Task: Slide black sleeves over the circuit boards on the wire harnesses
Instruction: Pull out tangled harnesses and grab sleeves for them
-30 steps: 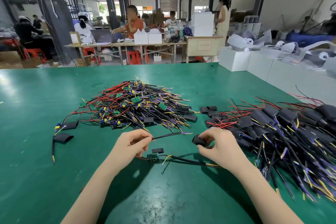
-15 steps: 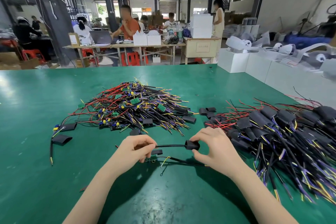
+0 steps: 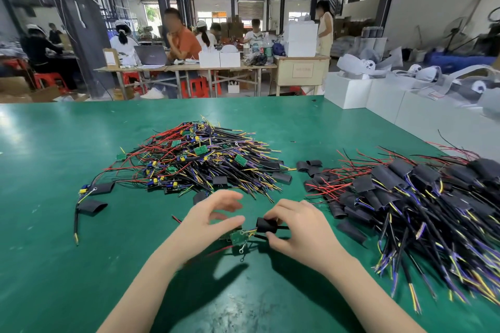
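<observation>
Just above the green table [image 3: 81,278], my right hand [image 3: 300,232] pinches a short black sleeve [image 3: 266,226] between thumb and fingers. The sleeve is threaded on the black wires of one harness. That harness's small green circuit board [image 3: 238,236] hangs bare just left of the sleeve, with a ring terminal dangling under it. My left hand [image 3: 213,222] hovers over the board's left end. Its fingers are spread and loosely curved, and its thumb lies by the board's top edge. Whether anything is held under the palm is hidden.
A heap of unsleeved harnesses [image 3: 200,162] lies behind my hands, and sleeved ones [image 3: 422,197] are piled at the right. Loose black sleeves [image 3: 308,166] sit between the piles, with others [image 3: 92,207] at the left. White boxes [image 3: 384,100] line the table's right edge.
My right hand slid the sleeve leftward along the black wire toward the board. My left hand let go of its pinch on the wire and spread its fingers.
</observation>
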The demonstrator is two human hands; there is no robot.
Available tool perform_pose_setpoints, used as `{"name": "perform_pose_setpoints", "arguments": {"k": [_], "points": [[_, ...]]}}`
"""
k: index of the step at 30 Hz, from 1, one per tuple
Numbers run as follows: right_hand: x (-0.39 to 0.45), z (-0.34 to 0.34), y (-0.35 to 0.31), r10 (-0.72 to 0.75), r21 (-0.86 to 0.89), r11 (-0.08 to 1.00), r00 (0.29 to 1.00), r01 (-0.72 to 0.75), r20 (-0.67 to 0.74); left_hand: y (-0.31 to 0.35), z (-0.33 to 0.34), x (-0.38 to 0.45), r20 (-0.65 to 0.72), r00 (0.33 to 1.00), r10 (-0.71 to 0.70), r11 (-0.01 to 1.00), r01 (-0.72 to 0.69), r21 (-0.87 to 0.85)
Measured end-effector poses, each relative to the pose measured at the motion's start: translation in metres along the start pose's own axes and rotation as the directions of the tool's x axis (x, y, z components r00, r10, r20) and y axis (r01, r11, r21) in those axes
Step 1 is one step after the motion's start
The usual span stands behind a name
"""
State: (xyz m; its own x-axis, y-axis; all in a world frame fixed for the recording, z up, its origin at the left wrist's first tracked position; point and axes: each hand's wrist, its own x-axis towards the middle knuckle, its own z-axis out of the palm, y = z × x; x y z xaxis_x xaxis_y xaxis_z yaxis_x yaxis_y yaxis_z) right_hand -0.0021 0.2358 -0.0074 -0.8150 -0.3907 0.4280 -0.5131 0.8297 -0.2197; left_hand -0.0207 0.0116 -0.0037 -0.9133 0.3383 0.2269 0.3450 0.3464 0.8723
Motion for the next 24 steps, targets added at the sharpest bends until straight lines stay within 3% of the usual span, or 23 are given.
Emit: {"name": "perform_pose_setpoints", "arguments": {"k": [3,7,16,24], "points": [[-0.002,-0.002,0.008,0.050,-0.008,0.999,0.999,-0.050,0.014,-0.006,-0.014,-0.004,0.087,0.996,-0.025,0.962,0.000,0.273],[-0.003,-0.002,0.007,0.074,-0.002,0.997,0.997,-0.074,-0.003,-0.008,-0.010,-0.004,0.099,0.995,-0.007,0.929,-0.030,0.370],[-0.002,0.001,-0.001,0.050,0.041,0.998,0.999,-0.050,-0.002,-0.011,-0.003,-0.004,0.115,0.993,0.002,0.893,-0.054,0.447],[-0.002,-0.002,-0.006,0.064,0.161,0.985,0.998,-0.059,-0.024,-0.007,0.002,-0.003,0.063,0.991,0.121,0.959,-0.133,0.251]]}}
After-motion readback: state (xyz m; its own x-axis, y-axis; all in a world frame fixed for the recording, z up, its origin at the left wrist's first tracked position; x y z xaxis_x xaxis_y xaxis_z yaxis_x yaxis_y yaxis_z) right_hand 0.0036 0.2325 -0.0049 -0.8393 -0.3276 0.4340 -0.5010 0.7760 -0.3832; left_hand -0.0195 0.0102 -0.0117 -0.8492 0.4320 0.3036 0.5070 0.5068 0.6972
